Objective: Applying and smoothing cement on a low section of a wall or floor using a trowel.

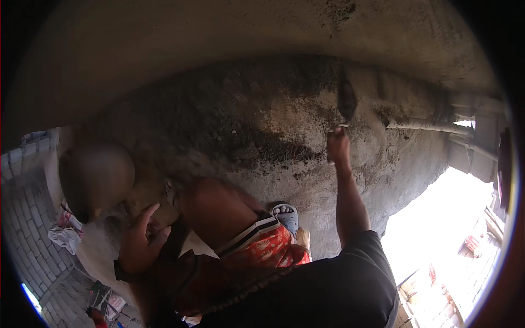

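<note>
Nearest us: our dark shirt point(306, 290) and red patterned shorts point(273, 243), with a bent knee point(205, 205) between the two hands. Left hand point(143, 240): thumb and forefinger parted and curved; we cannot tell whether the other fingers grip anything. Just ahead of it and slightly left sits a rounded, dull brown form point(106, 172), too blurred for us to identify; touching or apart, unclear. Between the hands, farther forward than the left, a grey clog point(290, 216) on a foot.

Right hand point(339, 145), well forward: fist wrapped round the handle of a trowel-like tool point(346, 101). The dark blade lies directly beyond the fist, over rough grey masonry point(301, 117); contact we cannot confirm. The masonry there is patchy, dark stains against paler crumbly spots.

Risks, as we judge them: pitted ground could catch the blade's edge and jerk the wrist; a wide sweep rightward could knock the pale pipe point(421, 127) beside the tool; the long reach over a bent knee could cost balance. Glare from the bright opening point(437, 213), right of the right hand, could mask unevenness in the shade.

Farthest, left of the left hand: a whitish bag point(65, 239) and grey brickwork point(27, 218).
</note>
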